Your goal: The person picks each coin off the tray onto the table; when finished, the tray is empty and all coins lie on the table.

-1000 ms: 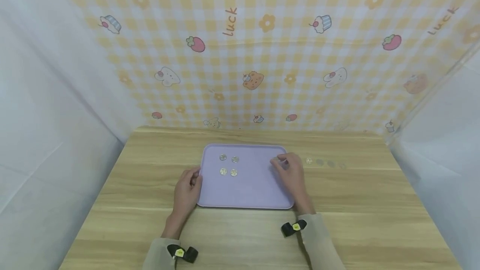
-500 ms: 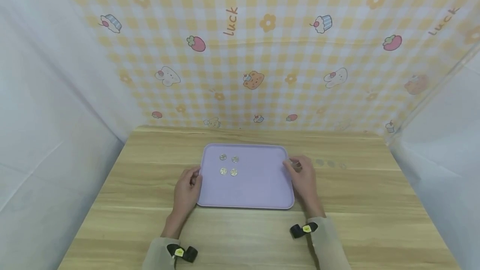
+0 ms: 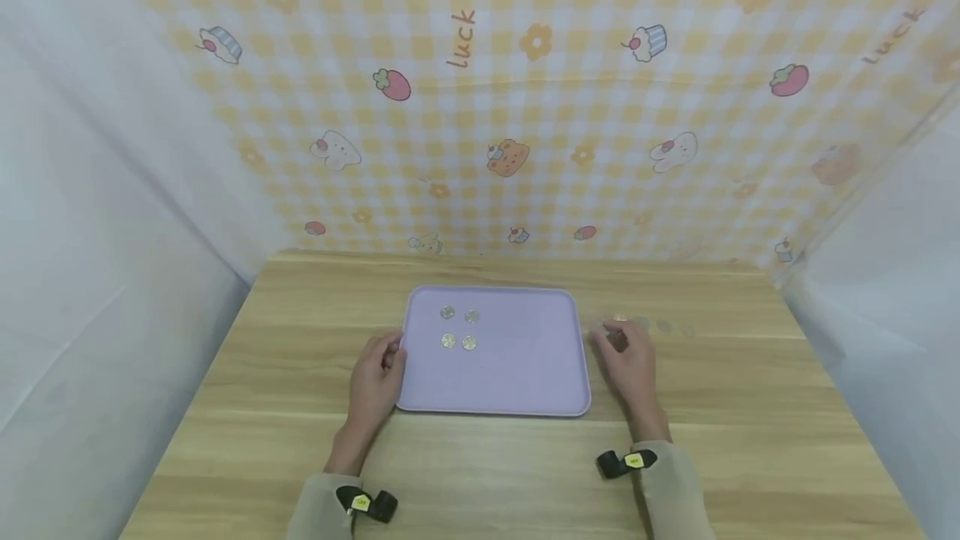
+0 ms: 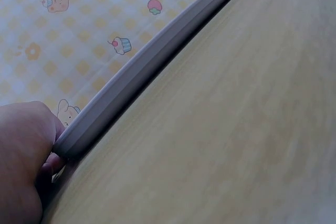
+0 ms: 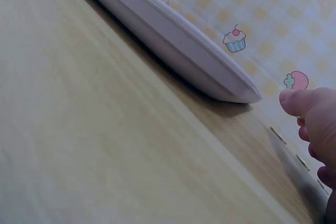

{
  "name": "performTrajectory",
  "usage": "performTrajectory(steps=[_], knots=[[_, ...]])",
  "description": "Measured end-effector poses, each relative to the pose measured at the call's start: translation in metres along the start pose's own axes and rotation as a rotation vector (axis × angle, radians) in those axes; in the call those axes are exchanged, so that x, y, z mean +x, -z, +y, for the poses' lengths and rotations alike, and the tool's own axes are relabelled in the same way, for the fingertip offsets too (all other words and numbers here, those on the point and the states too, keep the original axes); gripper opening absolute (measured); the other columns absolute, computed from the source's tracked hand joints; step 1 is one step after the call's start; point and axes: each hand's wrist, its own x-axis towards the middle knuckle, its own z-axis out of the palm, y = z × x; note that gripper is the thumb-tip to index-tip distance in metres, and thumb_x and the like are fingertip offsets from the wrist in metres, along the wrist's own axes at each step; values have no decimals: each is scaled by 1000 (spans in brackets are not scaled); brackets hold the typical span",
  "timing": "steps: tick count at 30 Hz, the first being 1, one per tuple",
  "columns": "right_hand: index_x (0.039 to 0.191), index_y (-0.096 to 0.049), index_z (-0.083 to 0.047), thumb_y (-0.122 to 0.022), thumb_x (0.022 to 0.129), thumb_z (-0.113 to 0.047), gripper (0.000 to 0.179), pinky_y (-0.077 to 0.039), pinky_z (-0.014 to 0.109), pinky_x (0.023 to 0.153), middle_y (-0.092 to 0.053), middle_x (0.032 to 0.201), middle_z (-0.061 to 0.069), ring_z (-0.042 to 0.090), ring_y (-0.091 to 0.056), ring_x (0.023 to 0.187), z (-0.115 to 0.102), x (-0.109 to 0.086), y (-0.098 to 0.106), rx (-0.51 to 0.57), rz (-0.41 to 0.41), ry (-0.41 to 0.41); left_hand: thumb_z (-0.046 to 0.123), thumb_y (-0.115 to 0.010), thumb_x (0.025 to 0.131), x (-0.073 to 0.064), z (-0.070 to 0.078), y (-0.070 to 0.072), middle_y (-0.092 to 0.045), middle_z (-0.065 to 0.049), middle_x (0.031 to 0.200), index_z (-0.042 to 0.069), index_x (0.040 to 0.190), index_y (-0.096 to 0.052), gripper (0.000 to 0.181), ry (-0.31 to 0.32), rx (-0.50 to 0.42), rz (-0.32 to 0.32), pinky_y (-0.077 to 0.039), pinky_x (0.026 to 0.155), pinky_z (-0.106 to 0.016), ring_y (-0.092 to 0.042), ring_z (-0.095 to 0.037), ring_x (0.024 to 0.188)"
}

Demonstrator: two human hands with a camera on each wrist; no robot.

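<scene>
Right hand [image 3: 632, 361] narrow, cannot tell if holding, at coin row [image 3: 664, 327] on table [image 3: 510, 473]. Left hand [image 3: 375, 377] grips tray [image 3: 532, 361], four coins [image 3: 448, 341] inside; work looks part-done.

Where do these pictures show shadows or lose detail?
Head view: some coins right of the tray look faint; left wrist view: dark shadow under the tray, grain of the table soft; right wrist view: shadows under the tray and beside the right hand.
</scene>
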Motion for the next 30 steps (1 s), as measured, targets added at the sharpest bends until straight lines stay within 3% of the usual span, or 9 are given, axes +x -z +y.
performTrajectory(steps=[8,22,30], knots=[[102,-73,-4,-81,84,-24,29,-44,27,73,-64,91,11,20,-55,83,0,1,1,-65,-55,-29,8,-63,95,1,1,0,-61,-6,96,2,125,-65,30,-5,1,0,-47,63,-20,-54,-15,77],[93,-69,-5,-79,85,-29,28,-42,34,74,-62,85,10,23,-51,81,-4,-1,3,-211,-132,-69,10,-61,97,2,3,1,-61,-6,97,2,126,-64,31,-1,8,-11,-47,64,-20,-53,-15,79],[92,-69,-5,-77,86,-29,26,-42,35,75,-62,84,9,23,-51,80,-1,-1,2,-215,-143,-51,10,-62,96,1,1,0,-61,-5,95,3,126,-65,31,-4,11,-4,-46,64,-21,-52,-14,78]])
